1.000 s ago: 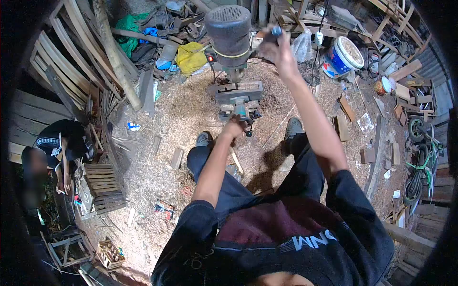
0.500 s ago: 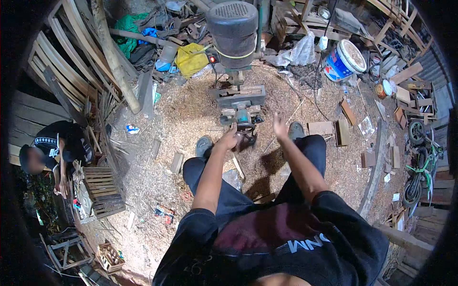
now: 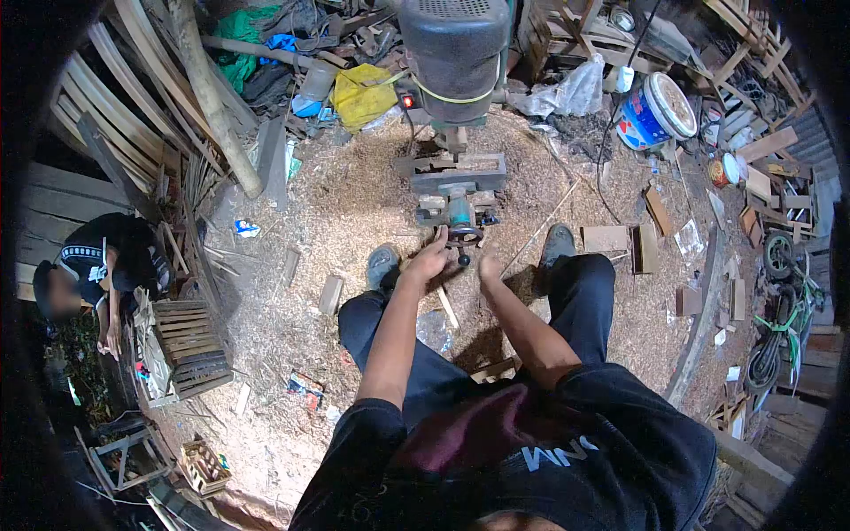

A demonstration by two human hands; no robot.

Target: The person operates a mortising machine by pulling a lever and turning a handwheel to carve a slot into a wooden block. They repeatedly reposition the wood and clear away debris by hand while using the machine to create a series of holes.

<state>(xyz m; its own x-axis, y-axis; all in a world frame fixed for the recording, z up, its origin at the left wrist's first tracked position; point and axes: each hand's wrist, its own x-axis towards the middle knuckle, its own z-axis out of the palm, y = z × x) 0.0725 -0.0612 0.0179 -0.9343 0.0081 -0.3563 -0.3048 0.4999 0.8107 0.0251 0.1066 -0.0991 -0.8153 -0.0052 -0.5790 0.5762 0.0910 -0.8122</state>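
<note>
My left hand [image 3: 431,257] is at the left rim of a small handwheel [image 3: 466,234], its fingers bent round the edge. A crank handle with a dark round knob [image 3: 464,260] hangs at the wheel's near side. My right hand [image 3: 490,265] is just right of the knob, apart from it; it appears edge-on and slightly blurred, so its fingers cannot be made out. Behind the wheel is a green-bodied vise [image 3: 459,209] with a grey metal channel-shaped bed [image 3: 458,180]. Above it stands a drill-type machine with a big dark motor housing [image 3: 453,62].
Wood shavings cover the floor [image 3: 336,195]. Wood blocks [image 3: 605,238] lie right of my right foot, another block [image 3: 330,295] by my left. A blue-and-white bucket [image 3: 655,112] stands at back right. A person [image 3: 111,257] sits at far left beside a slatted crate [image 3: 190,345].
My right hand has moved left and down, closer to the wheel's knob. The knob was blurred before and shows sharply now. My left hand stays at the wheel. The view has shifted slightly.
</note>
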